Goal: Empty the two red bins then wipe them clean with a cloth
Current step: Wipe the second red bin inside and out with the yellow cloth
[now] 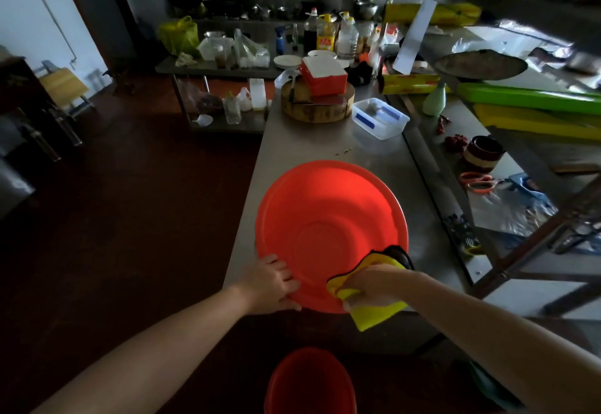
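A wide round red bin [328, 215] lies on the steel table [299, 143], its near rim jutting over the table's front edge. My left hand [271, 285] grips that rim at the lower left, thumb under it. My right hand [374, 288] holds a yellow cloth [374, 314] with a dark edge against the rim at the lower right. The bin's inside looks empty. A second red bin [310, 381] stands on the floor below, between my arms.
Farther along the table are a clear plastic box [380, 117], a round wooden chopping block [317, 106] and a red box [323, 76] on it. A cluttered steel shelf unit [507, 205] runs along the right. Bottles [325, 34] stand at the back. Dark red floor [130, 218] lies left.
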Motion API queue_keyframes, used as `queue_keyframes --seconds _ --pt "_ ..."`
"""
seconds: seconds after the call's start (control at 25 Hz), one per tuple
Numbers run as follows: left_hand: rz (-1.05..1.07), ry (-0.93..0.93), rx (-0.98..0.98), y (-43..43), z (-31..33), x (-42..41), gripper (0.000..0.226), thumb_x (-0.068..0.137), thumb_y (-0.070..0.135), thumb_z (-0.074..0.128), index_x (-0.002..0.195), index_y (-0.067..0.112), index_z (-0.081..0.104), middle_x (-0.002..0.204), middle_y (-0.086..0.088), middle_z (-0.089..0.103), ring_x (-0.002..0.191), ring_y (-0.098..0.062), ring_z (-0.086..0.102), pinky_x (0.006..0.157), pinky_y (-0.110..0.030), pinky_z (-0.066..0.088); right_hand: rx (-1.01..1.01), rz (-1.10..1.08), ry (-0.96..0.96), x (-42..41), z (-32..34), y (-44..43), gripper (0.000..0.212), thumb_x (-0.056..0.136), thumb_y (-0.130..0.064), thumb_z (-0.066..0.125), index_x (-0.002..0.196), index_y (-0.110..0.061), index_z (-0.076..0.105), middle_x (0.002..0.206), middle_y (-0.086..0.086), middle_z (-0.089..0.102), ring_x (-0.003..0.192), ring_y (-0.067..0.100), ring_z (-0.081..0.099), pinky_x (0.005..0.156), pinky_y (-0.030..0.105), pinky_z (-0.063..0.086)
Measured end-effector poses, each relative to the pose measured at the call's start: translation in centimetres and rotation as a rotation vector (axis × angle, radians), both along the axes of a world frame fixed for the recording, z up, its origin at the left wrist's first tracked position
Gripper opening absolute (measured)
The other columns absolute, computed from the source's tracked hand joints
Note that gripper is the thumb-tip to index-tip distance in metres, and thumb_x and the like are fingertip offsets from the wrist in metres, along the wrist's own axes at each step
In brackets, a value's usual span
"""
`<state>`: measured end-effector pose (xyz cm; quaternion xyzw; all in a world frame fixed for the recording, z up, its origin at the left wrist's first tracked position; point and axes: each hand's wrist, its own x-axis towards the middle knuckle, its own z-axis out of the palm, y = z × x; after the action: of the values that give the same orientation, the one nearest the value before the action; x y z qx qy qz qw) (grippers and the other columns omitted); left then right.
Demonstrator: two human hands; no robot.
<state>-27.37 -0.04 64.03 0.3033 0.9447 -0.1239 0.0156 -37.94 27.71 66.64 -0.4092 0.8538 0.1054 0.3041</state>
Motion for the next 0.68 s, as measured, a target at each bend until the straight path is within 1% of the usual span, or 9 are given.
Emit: queue_keyframes --seconds 0.12,0.24,0.32,0.4,0.44,0.52,0.56,0.6,0.68 --pt "-0.097 0.079 -0.036 1.5 -1.6 2.1 0.063 0.09 0.075 0.038 0.093 0.022 0.072 0.086 0.003 0.072 0.081 -0.019 0.064 0.085 -0.033 0.048 0.04 -0.108 -0.092 3.1 -1.6 -0.8 0.066 0.096 -0.073 0.035 0.134 -0.025 0.059 0.135 0.009 0.062 0.127 0.031 0.056 0.107 0.04 0.042" --pt "-0.127 0.128 -0.013 3.0 -2.1 3.3 0.063 0.089 0.075 0.041 0.085 0.019 0.07 0.078 0.001 0.07 0.073 -0.02 0.061 0.081 -0.033 0.048 -0.012 -0.228 -0.143 5.5 -3.0 -1.9 0.061 0.106 -0.058 0.027 0.138 -0.015 0.057 0.145 0.015 0.054 0.135 0.032 0.049 0.11 0.038 0.036" --pt "-0.112 0.115 -0.012 3.9 -2.1 4.3 0.062 0.089 0.074 0.043 0.083 0.02 0.071 0.075 0.001 0.069 0.071 -0.02 0.061 0.08 -0.033 0.048 -0.056 -0.277 -0.127 6.7 -3.9 -2.4 0.059 0.109 -0.051 0.025 0.135 -0.009 0.057 0.143 0.019 0.055 0.133 0.033 0.051 0.108 0.037 0.037" --pt "-0.054 0.071 -0.039 4.5 -1.7 5.2 0.064 0.088 0.076 0.042 0.085 0.021 0.073 0.077 0.001 0.07 0.074 -0.021 0.063 0.086 -0.035 0.05 -0.063 -0.26 -0.048 7.6 -4.2 -2.5 0.058 0.107 -0.055 0.025 0.134 -0.016 0.058 0.141 0.018 0.057 0.131 0.033 0.053 0.109 0.04 0.039" --pt "-0.012 0.051 -0.057 4.8 -1.4 5.4 0.067 0.087 0.077 0.04 0.088 0.02 0.074 0.081 -0.001 0.072 0.079 -0.023 0.064 0.093 -0.038 0.049 -0.017 -0.228 0.027 7.8 -4.2 -2.2 0.059 0.104 -0.061 0.023 0.135 -0.025 0.058 0.141 0.014 0.058 0.132 0.033 0.052 0.112 0.045 0.035" --pt "0.068 0.03 -0.083 5.1 -0.8 5.4 0.081 0.086 0.081 0.03 0.1 0.013 0.072 0.095 -0.009 0.072 0.095 -0.03 0.064 0.107 -0.049 0.038 0.117 -0.198 0.113 7.4 -3.9 -1.3 0.065 0.096 -0.076 0.016 0.144 -0.042 0.045 0.148 0.003 0.052 0.141 0.033 0.04 0.114 0.061 0.015" --pt "0.096 0.035 -0.084 5.2 -0.8 5.1 0.089 0.084 0.083 0.025 0.105 0.009 0.069 0.101 -0.012 0.071 0.102 -0.033 0.062 0.11 -0.053 0.031 0.139 -0.228 0.089 7.1 -3.8 -0.9 0.07 0.091 -0.081 0.013 0.146 -0.047 0.04 0.152 0.0 0.049 0.145 0.033 0.033 0.112 0.068 0.005" --pt "0.123 0.036 -0.071 5.3 -0.8 4.8 0.095 0.082 0.085 0.021 0.107 0.007 0.068 0.104 -0.015 0.07 0.104 -0.034 0.061 0.11 -0.055 0.026 0.122 -0.28 0.05 6.8 -3.9 -0.7 0.074 0.087 -0.085 0.011 0.148 -0.05 0.037 0.154 -0.003 0.046 0.148 0.033 0.029 0.11 0.072 -0.001" --pt "0.133 0.053 -0.042 5.6 -1.1 4.6 0.098 0.08 0.088 0.021 0.104 0.005 0.067 0.102 -0.016 0.07 0.101 -0.035 0.062 0.107 -0.054 0.027 0.08 -0.345 -0.01 6.9 -3.8 -1.0 0.076 0.085 -0.086 0.01 0.149 -0.052 0.035 0.159 -0.004 0.04 0.15 0.032 0.026 0.112 0.071 -0.001"
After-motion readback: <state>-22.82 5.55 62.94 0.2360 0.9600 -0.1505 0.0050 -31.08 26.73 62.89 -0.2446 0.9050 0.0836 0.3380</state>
